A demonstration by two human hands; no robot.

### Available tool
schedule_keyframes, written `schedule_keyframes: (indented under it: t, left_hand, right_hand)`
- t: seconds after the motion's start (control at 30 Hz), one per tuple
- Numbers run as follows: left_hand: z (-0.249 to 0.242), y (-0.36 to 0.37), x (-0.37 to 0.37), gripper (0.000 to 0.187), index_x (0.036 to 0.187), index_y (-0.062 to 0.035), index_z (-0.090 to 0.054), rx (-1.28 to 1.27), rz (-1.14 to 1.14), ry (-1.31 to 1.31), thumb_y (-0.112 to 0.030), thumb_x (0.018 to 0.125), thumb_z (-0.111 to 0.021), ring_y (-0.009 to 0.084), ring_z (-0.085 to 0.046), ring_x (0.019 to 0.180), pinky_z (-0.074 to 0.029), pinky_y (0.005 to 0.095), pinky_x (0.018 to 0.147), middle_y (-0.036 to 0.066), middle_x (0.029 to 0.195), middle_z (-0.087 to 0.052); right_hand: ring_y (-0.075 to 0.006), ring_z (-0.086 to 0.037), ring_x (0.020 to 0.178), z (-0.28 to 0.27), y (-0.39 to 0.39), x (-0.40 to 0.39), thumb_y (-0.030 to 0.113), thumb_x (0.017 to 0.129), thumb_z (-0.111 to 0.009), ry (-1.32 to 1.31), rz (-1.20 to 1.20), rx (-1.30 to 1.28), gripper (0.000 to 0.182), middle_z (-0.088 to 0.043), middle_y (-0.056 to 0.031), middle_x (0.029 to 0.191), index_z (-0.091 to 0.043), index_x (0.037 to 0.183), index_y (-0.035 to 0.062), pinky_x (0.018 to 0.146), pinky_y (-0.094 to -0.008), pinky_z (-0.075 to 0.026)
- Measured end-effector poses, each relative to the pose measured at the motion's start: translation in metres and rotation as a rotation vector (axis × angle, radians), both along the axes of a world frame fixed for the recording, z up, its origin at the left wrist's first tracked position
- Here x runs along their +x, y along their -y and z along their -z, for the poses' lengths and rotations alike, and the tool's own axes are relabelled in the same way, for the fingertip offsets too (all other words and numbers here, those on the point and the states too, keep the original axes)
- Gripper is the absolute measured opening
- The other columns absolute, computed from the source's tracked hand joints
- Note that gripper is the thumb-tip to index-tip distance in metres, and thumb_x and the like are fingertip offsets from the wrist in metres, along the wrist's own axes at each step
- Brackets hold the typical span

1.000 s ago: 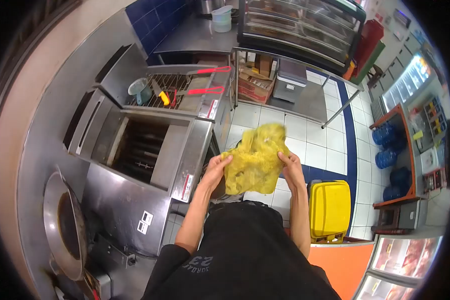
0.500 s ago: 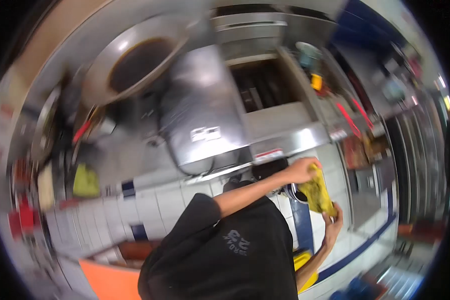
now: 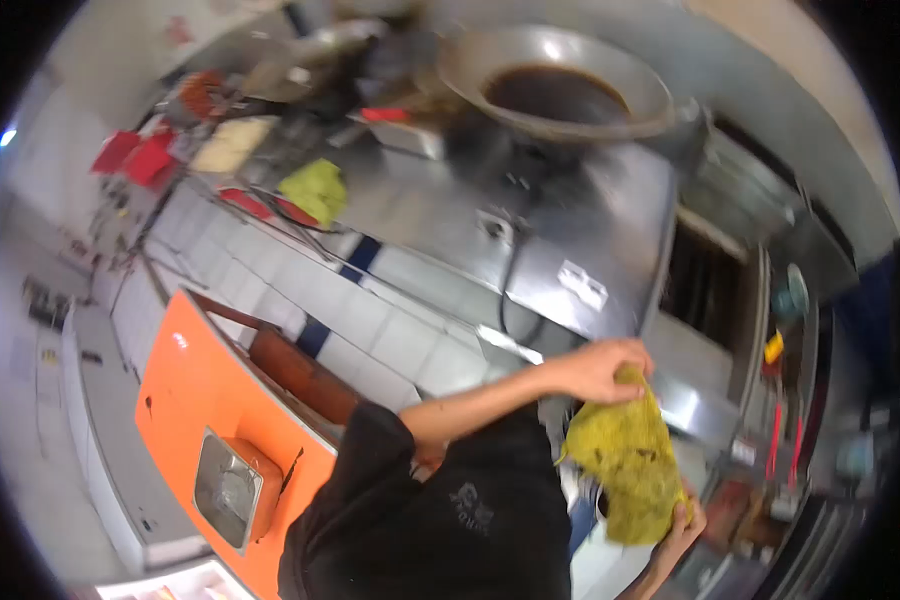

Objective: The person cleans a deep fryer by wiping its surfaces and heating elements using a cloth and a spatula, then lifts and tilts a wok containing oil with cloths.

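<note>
A yellow-green cloth (image 3: 630,465) with dark stains hangs stretched between my two hands, over the floor beside the counter front. My left hand (image 3: 610,370) pinches its upper edge, the arm reaching across from the left. At the lower right corner of the cloth, the fingers of my right hand (image 3: 680,525) are closed on it. Part of my right forearm is out of frame.
A wide wok (image 3: 660,105) holding dark liquid stands on the steel counter (image 3: 410,205). A second yellow-green cloth (image 3: 315,192) lies at the counter's edge. An orange table (image 3: 175,385) carrying a metal container (image 3: 232,490) is at lower left. A fryer-like well (image 3: 705,270) lies right.
My view has swung left, bringing the orange table and metal container into sight. The cloth, bunched narrow before, is now spread wider between my hands.
</note>
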State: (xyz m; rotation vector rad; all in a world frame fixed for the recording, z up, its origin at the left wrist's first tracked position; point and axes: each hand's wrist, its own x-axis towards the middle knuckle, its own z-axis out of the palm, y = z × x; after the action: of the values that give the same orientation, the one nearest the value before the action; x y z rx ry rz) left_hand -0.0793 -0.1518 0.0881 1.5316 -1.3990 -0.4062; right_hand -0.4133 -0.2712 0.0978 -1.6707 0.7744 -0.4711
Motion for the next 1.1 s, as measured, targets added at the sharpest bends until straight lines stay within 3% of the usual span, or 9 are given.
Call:
schedule_keyframes:
  t: [0.17, 0.3, 0.53, 0.63, 0.7, 0.8, 0.93, 1.03, 1.1]
  left_hand:
    - [-0.020, -0.041, -0.028, 0.032, 0.093, 0.0010, -0.059, 0.085, -0.771, -0.058, -0.030, 0.086, -0.064, 0.0409, -0.062, 0.072, -0.048, 0.0456, 0.062, 0.026, 0.074, -0.060]
    - [-0.017, -0.067, -0.056, 0.030, 0.095, 0.0011, -0.058, 0.343, -0.395, -0.100, -0.028, 0.092, -0.054, 0.0423, -0.060, 0.071, -0.047, 0.0461, 0.065, 0.024, 0.073, -0.061]
    - [-0.020, -0.122, 0.022, 0.030, 0.102, 0.0019, -0.063, 0.122, 0.177, -0.310, -0.025, 0.095, -0.052, 0.0278, -0.066, 0.089, -0.050, 0.0379, 0.081, 0.020, 0.095, -0.068]
    - [0.077, -0.171, 0.134, 0.024, 0.101, -0.0008, -0.066, -0.207, -0.087, -0.050, -0.022, 0.091, -0.059, 0.0246, -0.065, 0.097, -0.051, 0.0370, 0.084, 0.016, 0.104, -0.068]
    - [0.050, -0.244, 0.202, 0.027, 0.101, -0.0008, -0.067, 0.218, -0.567, -0.401, -0.025, 0.091, -0.060, 0.0249, -0.066, 0.093, -0.051, 0.0360, 0.083, 0.014, 0.106, -0.069]
    - [0.121, -0.339, 0.351, 0.019, 0.093, -0.0129, -0.070, 0.455, -1.043, 0.012, -0.029, 0.085, -0.062, 0.0335, -0.065, 0.091, -0.050, 0.0436, 0.079, 0.012, 0.096, -0.069]
    - [0.159, -0.405, 0.499, 0.100, 0.142, 0.0069, -0.027, 0.683, -1.639, 0.249, -0.052, 0.074, -0.071, 0.0435, -0.032, 0.134, -0.031, 0.0480, 0.109, 0.031, 0.145, -0.032]
    - [0.228, -0.444, 0.565, 0.115, 0.148, 0.0078, -0.012, 0.542, -1.470, 0.250, -0.061, 0.074, -0.068, 0.0404, -0.018, 0.143, -0.019, 0.0458, 0.118, 0.031, 0.152, -0.020]
    - [0.250, -0.449, 0.582, 0.052, 0.101, -0.0040, -0.067, 0.866, -1.371, 0.905, -0.049, 0.074, -0.069, 0.0323, -0.066, 0.080, -0.051, 0.0452, 0.067, 0.018, 0.095, -0.067]
  right_hand:
    - [-0.0257, -0.053, 0.118, 0.014, -0.065, 0.119, 0.049, 0.097, -0.044, 0.452, 0.111, 0.995, 0.061, -0.049, -0.0109, 0.136, -0.042, 0.138, 0.0045, 0.102, -0.0387, -0.042]
    - [-0.0241, -0.054, 0.117, 0.064, -0.098, 0.171, 0.049, 0.097, -0.044, 0.592, 0.130, 1.267, 0.058, -0.053, -0.0085, 0.131, -0.045, 0.135, 0.0049, 0.101, -0.0387, -0.043]
    - [-0.0273, -0.056, 0.116, 0.108, -0.109, 0.251, 0.032, 0.095, -0.052, 0.529, 0.101, 1.015, 0.049, -0.054, -0.0143, 0.128, -0.045, 0.135, 0.0039, 0.098, -0.0443, -0.047]
    - [-0.0314, -0.055, 0.118, 0.125, -0.104, 0.290, 0.022, 0.093, -0.055, 0.514, 0.233, 1.047, 0.049, -0.055, -0.0160, 0.130, -0.045, 0.137, 0.0039, 0.098, -0.0487, -0.047]
    - [-0.0326, -0.054, 0.120, 0.138, -0.106, 0.298, 0.022, 0.093, -0.056, 0.622, 0.289, 1.050, 0.051, -0.053, -0.0157, 0.134, -0.044, 0.139, 0.0046, 0.098, -0.0504, -0.046]
    - [-0.0334, -0.053, 0.121, 0.111, -0.124, 0.285, 0.024, 0.095, -0.054, 0.633, 0.412, 1.032, 0.051, -0.052, -0.0148, 0.136, -0.042, 0.140, 0.0047, 0.099, -0.0531, -0.045]
    - [-0.0367, -0.051, 0.123, 0.120, -0.140, 0.223, 0.031, 0.094, -0.054, 0.531, 0.616, 0.707, 0.058, -0.048, -0.0194, 0.137, -0.038, 0.142, 0.0027, 0.100, -0.0544, -0.044]
    - [-0.0365, -0.049, 0.125, 0.117, -0.160, 0.171, 0.034, 0.095, -0.049, 0.526, 0.721, 0.768, 0.056, -0.047, -0.0167, 0.141, -0.039, 0.143, 0.0068, 0.103, -0.0554, -0.041]
    - [-0.0363, -0.049, 0.126, 0.104, -0.178, 0.159, 0.038, 0.094, -0.049, 0.577, 0.682, 0.859, 0.058, -0.047, -0.0166, 0.141, -0.040, 0.143, 0.0076, 0.102, -0.0553, -0.041]
